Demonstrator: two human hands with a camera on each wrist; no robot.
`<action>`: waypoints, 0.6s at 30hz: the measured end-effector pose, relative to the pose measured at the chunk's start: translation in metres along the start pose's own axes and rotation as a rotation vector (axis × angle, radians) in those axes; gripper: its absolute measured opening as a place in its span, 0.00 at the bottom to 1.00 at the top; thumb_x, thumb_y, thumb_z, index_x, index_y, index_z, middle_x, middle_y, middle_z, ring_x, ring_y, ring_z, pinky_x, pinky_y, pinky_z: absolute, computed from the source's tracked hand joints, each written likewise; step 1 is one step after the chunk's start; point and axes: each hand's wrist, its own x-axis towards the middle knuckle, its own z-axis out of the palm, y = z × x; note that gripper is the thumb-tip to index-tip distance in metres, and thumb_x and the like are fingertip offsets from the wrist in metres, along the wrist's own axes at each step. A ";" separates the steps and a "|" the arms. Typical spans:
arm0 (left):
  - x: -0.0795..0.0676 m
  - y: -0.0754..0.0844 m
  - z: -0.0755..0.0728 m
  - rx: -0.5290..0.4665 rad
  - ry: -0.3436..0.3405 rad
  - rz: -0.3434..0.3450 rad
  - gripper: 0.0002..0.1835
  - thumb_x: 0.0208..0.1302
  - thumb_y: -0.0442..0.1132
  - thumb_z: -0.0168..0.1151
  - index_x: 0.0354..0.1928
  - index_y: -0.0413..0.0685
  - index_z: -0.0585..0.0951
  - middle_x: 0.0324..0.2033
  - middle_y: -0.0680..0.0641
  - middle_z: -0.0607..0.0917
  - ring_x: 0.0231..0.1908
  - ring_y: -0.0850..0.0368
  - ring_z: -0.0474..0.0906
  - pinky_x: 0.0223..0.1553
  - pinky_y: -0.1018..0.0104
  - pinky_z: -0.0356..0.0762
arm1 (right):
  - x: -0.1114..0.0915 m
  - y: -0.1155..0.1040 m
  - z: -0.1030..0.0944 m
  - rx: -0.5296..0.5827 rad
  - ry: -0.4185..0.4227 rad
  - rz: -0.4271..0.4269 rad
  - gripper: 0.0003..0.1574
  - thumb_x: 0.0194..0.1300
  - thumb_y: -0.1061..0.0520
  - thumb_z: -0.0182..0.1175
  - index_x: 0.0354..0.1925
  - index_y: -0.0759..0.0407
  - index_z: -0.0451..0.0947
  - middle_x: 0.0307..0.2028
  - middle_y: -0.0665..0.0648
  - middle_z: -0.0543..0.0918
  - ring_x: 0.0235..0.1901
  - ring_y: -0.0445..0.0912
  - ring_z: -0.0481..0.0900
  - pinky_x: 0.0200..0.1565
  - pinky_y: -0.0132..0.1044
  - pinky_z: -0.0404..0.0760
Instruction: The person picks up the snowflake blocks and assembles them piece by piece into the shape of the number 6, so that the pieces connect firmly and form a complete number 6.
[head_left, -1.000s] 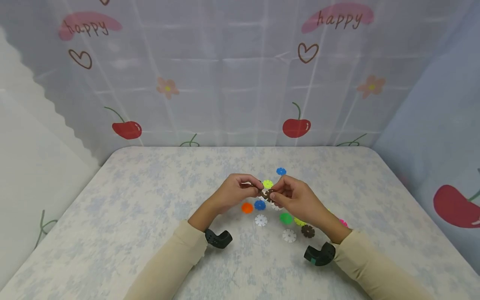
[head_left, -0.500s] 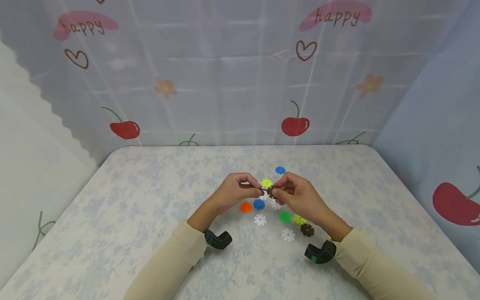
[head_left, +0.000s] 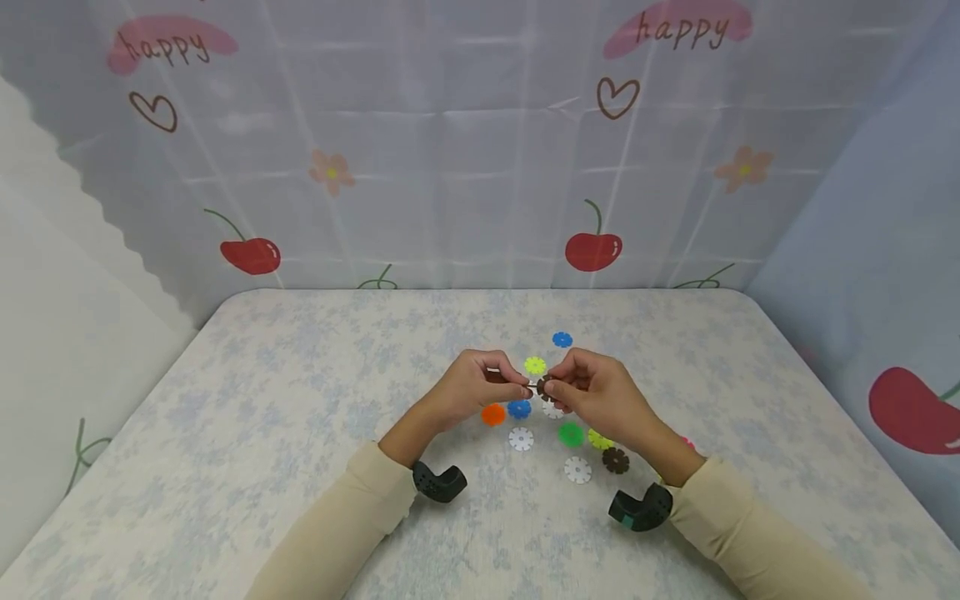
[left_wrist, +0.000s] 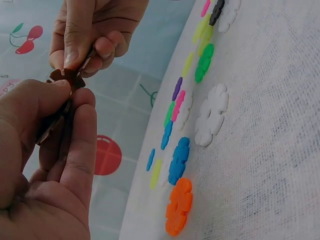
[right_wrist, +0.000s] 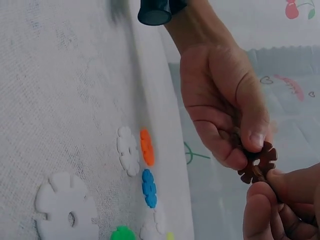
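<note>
Above the table, my left hand and right hand meet at brown slotted flower discs. Left thumb and fingers pinch one brown disc, whose notched face shows in the right wrist view. A further brown disc sits deeper in the left palm, partly hidden by the fingers. Between right thumb and fingertips is another brown disc, seen nearly edge-on in the left wrist view. Its edge meets the left disc's rim at an angle; fingers hide most of the contact.
Loose flower discs lie beneath and around the hands: orange, blue, white, green, brown, yellow. Another blue disc lies farther back. A printed curtain hangs behind the table.
The brown discs have turned between the fingers: the left one now shows edge-on in the head view, and the right one faces the camera more. Both hands stay in nearly the same place.
</note>
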 end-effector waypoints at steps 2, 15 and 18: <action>0.000 0.002 0.000 0.022 -0.009 -0.007 0.03 0.65 0.28 0.68 0.36 0.33 0.83 0.39 0.40 0.85 0.43 0.48 0.86 0.51 0.56 0.81 | 0.000 -0.001 0.000 -0.016 0.002 -0.016 0.04 0.68 0.68 0.65 0.40 0.65 0.79 0.38 0.58 0.87 0.33 0.63 0.84 0.35 0.36 0.84; -0.001 0.009 0.002 0.139 -0.107 -0.058 0.14 0.72 0.40 0.63 0.54 0.40 0.78 0.43 0.43 0.82 0.41 0.47 0.84 0.46 0.59 0.81 | 0.002 0.000 -0.010 -0.022 -0.045 -0.042 0.10 0.70 0.63 0.64 0.49 0.62 0.85 0.40 0.55 0.87 0.37 0.61 0.83 0.38 0.41 0.84; 0.000 0.009 0.004 0.153 -0.107 -0.060 0.15 0.73 0.40 0.62 0.56 0.42 0.80 0.46 0.42 0.83 0.40 0.49 0.84 0.44 0.59 0.81 | 0.002 0.000 -0.011 -0.015 -0.063 -0.046 0.11 0.71 0.63 0.63 0.50 0.61 0.85 0.42 0.55 0.86 0.39 0.63 0.83 0.40 0.41 0.84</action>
